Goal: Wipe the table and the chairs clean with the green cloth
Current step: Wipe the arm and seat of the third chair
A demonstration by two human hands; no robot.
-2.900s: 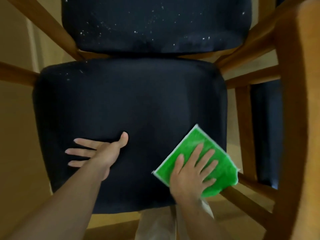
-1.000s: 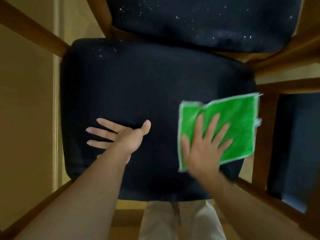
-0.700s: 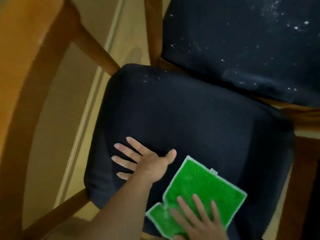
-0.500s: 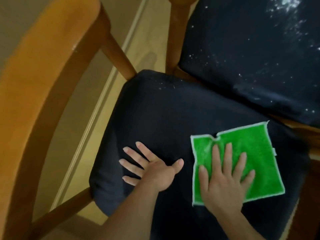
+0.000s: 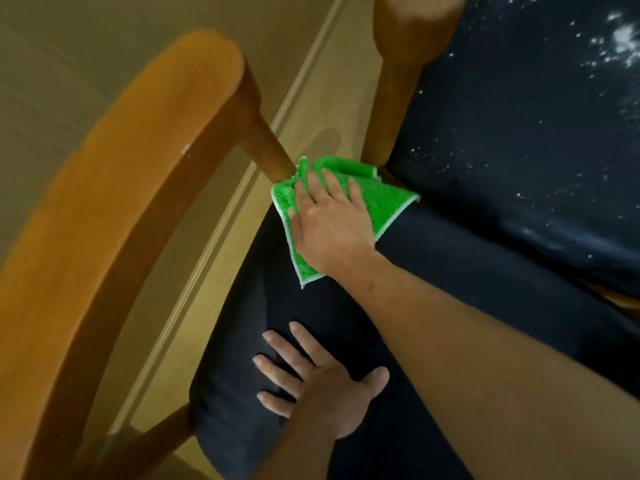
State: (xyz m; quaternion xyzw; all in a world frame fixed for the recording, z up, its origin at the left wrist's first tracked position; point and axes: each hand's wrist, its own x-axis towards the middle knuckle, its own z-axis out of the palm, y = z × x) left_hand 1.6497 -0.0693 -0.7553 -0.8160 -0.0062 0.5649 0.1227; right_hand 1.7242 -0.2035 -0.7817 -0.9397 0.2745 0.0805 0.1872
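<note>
Now the cloth point(image 5: 381, 206) lies bunched at the seat's point(image 5: 433, 306) back left corner, touching the armrest post point(image 5: 270, 150), pinned under the right hand point(image 5: 329, 223), fingers spread flat, pressing rather than clutching. Its long axis runs from post toward the seat front. The left hand point(image 5: 322, 386) rests flat nearer the front. Beyond the cloth, a speckled backrest point(image 5: 536, 116); beside the seat, pale floor point(image 5: 207, 254).
</note>
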